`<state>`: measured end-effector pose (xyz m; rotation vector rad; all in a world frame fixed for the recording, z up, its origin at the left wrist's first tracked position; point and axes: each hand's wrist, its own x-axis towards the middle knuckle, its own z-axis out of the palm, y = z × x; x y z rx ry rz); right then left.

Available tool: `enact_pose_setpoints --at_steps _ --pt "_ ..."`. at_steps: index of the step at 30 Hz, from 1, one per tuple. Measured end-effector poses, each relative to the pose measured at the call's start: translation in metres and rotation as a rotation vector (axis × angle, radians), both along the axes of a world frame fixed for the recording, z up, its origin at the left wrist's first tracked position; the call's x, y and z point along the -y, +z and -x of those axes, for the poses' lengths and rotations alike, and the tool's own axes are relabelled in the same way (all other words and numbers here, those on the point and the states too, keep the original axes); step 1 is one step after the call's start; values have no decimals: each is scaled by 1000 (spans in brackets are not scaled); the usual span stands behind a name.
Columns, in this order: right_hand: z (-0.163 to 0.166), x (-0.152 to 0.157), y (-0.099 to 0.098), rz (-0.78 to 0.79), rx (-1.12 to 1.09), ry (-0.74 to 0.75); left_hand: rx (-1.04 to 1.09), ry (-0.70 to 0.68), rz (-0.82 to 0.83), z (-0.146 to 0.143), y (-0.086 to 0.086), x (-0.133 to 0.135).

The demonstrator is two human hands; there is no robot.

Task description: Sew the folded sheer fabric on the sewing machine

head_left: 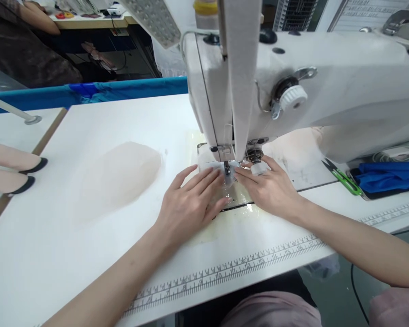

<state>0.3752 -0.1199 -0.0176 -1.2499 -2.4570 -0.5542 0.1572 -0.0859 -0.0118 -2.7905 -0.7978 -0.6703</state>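
Observation:
A white sewing machine (211, 100) stands over the table, its presser foot (227, 169) lowered near a small sheer, whitish piece of fabric (207, 156). My left hand (192, 200) lies flat just left of the foot, fingers stretched out and fingertips on the sheer piece. On the other side, my right hand (276, 188) rests with its fingers spread, their tips close to the foot. A white knob (259, 169) of the machine hides part of those right fingers. Neither hand is closed around anything I can see.
A sheer beige fabric piece (122, 177) lies on the white table at left. Green-handled thread snips (344, 177) and blue cloth (390, 176) lie at right. Two beige, black-ended forms (10, 165) reach in at far left. A printed ruler (225, 272) edges the front. Another person (23, 45) sits beyond.

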Motion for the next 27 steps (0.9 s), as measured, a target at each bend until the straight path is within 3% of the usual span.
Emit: enact_pose_setpoints --at_steps 4,8,11,13,18,22,27 --pt "5 4 3 11 -73 26 -96 70 -16 4 4 -1" --pt "12 9 8 70 -141 141 -71 64 -216 7 12 3" --pt "15 13 12 -55 -196 115 1 31 -303 6 15 4" --pt "17 14 12 -66 -198 126 23 -7 -265 5 14 2" --pt "20 16 6 87 -194 135 -32 -85 -66 4 5 -5" --pt "17 15 5 170 -141 57 -65 -95 -11 5 1 -7" --pt "12 12 6 151 -108 -33 -50 -93 -10 1 0 -6"
